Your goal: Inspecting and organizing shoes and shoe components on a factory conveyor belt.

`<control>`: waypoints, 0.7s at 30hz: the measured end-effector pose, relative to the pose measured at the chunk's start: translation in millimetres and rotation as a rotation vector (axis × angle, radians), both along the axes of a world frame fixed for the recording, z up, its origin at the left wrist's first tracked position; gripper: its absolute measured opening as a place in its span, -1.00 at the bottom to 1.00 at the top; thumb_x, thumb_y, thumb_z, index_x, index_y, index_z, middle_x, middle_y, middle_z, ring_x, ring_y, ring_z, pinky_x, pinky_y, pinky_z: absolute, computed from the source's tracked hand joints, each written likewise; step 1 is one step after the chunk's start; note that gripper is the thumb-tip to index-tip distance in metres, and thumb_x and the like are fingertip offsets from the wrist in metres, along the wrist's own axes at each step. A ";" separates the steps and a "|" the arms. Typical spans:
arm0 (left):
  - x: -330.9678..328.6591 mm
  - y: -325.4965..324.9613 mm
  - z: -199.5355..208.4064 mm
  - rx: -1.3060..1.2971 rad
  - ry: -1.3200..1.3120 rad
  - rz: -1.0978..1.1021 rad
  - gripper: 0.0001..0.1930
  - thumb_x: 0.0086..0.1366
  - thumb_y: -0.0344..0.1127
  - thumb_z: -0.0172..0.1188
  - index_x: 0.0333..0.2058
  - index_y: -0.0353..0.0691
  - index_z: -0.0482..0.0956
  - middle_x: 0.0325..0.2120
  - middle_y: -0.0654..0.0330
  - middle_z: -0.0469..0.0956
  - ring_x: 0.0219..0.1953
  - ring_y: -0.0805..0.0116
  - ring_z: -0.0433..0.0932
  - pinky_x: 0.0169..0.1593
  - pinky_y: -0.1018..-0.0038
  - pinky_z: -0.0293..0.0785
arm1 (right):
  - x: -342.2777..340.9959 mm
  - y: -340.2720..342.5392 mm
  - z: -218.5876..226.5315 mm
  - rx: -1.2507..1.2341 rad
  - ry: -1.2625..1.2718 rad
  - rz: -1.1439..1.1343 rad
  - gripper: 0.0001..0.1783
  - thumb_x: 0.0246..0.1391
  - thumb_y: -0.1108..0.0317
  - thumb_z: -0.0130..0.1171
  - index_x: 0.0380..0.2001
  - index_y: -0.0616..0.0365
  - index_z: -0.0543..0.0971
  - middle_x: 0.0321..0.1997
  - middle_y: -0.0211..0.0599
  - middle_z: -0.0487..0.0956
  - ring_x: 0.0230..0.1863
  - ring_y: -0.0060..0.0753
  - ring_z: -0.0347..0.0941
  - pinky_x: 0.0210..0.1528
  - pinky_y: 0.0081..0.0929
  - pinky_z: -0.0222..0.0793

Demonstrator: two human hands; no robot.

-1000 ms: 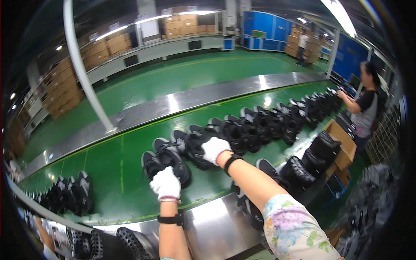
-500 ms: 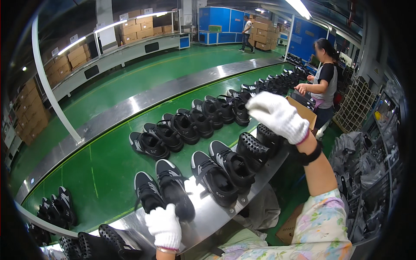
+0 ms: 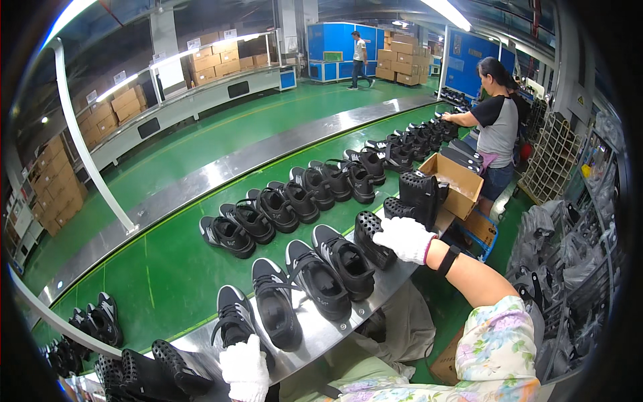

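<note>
Both of my hands wear white knit gloves. My left hand (image 3: 245, 370) is closed at the heel end of a black sneaker (image 3: 234, 316) with a grey toe, upright on the metal ledge; its fingers are partly hidden. Beside that sneaker stand another black sneaker (image 3: 276, 309), then a laced sneaker (image 3: 320, 285) and one more sneaker (image 3: 346, 262), all upright with toes toward the belt. Farther right, my right hand (image 3: 404, 239) grips a sneaker lying on its side (image 3: 370, 234), its dotted sole toward the left; the fingertips are partly hidden.
A green conveyor belt (image 3: 154, 295) carries a row of black sneakers (image 3: 281, 206). More side-lying shoes (image 3: 175, 367) sit at the lower left. An open carton (image 3: 462, 191) stands beyond my right hand, near a co-worker (image 3: 495, 120). Shelving with wrapped items (image 3: 569, 268) is at right.
My right hand has come down from above the row onto the side-lying sneaker. My left hand stays at its sneaker's heel. The co-worker's arm now reaches to the belt; the walking person moved left.
</note>
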State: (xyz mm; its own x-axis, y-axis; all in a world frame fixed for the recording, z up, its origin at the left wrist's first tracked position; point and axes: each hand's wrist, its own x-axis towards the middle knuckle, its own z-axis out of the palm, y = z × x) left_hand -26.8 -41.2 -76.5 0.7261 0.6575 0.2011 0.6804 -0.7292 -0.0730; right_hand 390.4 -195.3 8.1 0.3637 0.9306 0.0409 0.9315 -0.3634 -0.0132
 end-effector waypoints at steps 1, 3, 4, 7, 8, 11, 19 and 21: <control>0.3 0.3 2.7 -0.050 -0.053 -0.027 -0.59 0.05 -0.17 0.36 -0.11 -0.08 0.52 -0.46 0.11 0.51 -0.32 0.07 0.52 -0.21 0.12 0.36 | -0.8 -0.5 -0.3 0.014 0.004 -0.019 -0.66 0.25 0.06 -0.06 -0.15 0.01 0.56 -0.15 0.09 0.57 -0.10 0.16 0.54 -0.06 -0.01 0.44; 1.0 0.4 11.7 -0.101 -0.103 -0.061 -0.62 0.07 -0.15 0.36 -0.14 -0.09 0.52 -0.47 0.09 0.52 -0.32 0.05 0.53 -0.22 0.11 0.37 | -1.0 -3.5 -1.5 0.032 0.000 -0.016 -0.63 0.26 0.03 -0.07 -0.16 0.06 0.56 -0.17 0.10 0.58 -0.10 0.15 0.54 -0.05 -0.01 0.44; 1.6 0.4 17.6 -0.162 -0.103 -0.068 -0.62 0.08 -0.12 0.36 -0.15 -0.10 0.53 -0.46 0.07 0.53 -0.32 0.03 0.54 -0.21 0.11 0.39 | -0.6 -4.3 -2.6 0.063 -0.035 -0.006 -0.59 0.27 0.00 -0.08 -0.17 0.11 0.56 -0.19 0.11 0.59 -0.10 0.14 0.54 -0.05 -0.01 0.43; 3.7 -3.1 36.1 -0.232 -0.111 -0.083 -0.63 0.10 -0.09 0.37 -0.18 -0.12 0.54 -0.44 0.04 0.55 -0.31 0.01 0.56 -0.20 0.11 0.43 | 1.7 -2.2 -6.5 0.065 0.041 -0.080 -0.58 0.26 0.00 -0.06 -0.19 0.14 0.56 -0.20 0.09 0.60 -0.11 0.13 0.55 -0.07 -0.04 0.44; 4.0 -4.5 41.8 -0.241 -0.123 -0.089 -0.63 0.09 -0.08 0.38 -0.20 -0.14 0.55 -0.44 0.04 0.56 -0.31 0.01 0.56 -0.20 0.12 0.44 | 2.8 -0.6 -7.0 0.054 -0.031 0.004 -0.57 0.26 0.01 -0.06 -0.20 0.16 0.57 -0.20 0.08 0.60 -0.12 0.14 0.55 -0.06 -0.03 0.44; -1.7 -8.2 53.4 -0.417 -0.047 -0.064 -0.68 0.31 -0.38 0.20 0.03 -0.28 0.58 -0.09 -0.04 0.63 -0.03 -0.01 0.59 0.08 0.23 0.49 | 5.2 4.3 -4.6 0.050 -0.028 -0.043 -0.57 0.26 0.01 -0.07 -0.20 0.14 0.57 -0.19 0.07 0.60 -0.12 0.14 0.55 -0.04 -0.02 0.44; -12.3 -4.4 35.1 -0.335 -0.358 -0.243 -0.61 0.06 -0.13 0.39 -0.18 -0.16 0.56 -0.43 0.09 0.54 -0.31 0.01 0.54 -0.19 0.13 0.42 | 2.2 -13.0 -1.0 -0.050 -0.129 0.018 -0.71 0.26 0.19 -0.07 -0.07 -0.08 0.56 0.01 0.02 0.51 0.00 0.09 0.52 -0.01 -0.08 0.46; -12.6 -3.6 29.4 -0.318 -0.331 -0.217 -0.57 0.01 -0.18 0.44 -0.13 -0.14 0.59 -0.33 0.05 0.57 -0.22 -0.03 0.54 -0.12 0.12 0.45 | 0.9 -11.8 -6.2 0.027 -0.088 0.025 -0.73 0.22 0.24 -0.04 -0.07 -0.12 0.57 -0.02 0.02 0.51 -0.02 0.10 0.52 -0.03 -0.07 0.47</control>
State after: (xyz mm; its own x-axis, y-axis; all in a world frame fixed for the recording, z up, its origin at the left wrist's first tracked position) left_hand -39.4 -44.9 -47.0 0.7840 0.5647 0.2578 0.4599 -0.8073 0.3699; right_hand 391.3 -207.1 1.9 0.3346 0.9374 0.0966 0.9382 -0.3410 0.0596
